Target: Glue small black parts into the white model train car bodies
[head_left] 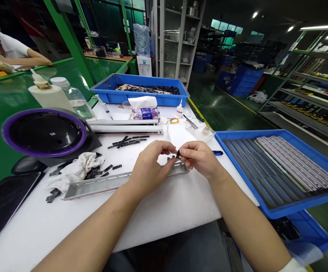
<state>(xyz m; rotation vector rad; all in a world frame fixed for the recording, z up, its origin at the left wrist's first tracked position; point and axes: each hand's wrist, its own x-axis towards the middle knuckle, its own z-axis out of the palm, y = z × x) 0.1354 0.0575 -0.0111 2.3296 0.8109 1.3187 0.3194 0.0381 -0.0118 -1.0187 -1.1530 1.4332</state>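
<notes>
My right hand (199, 156) pinches a small black piece (178, 154) between thumb and fingertips. From the other side my left hand (152, 162) meets it, thumb and index finger closed at the same piece. Under both hands lies a long grey tray-like shell (101, 186) with window openings and a red line along its side; my left hand covers part of it. Flat black strips (128, 141) lie loose behind the shell, and more small black pieces (105, 170) are scattered at its left, beside a crumpled white cloth (77, 172).
At left stands a black round-faced device (46, 132) with a purple rim. Behind are a tissue pack (145, 113), a glue bottle (179, 109), orange tape (174, 120) and a blue bin (164, 99). Another blue tray (291, 134) holds striped shells at right. A co-worker sits far left.
</notes>
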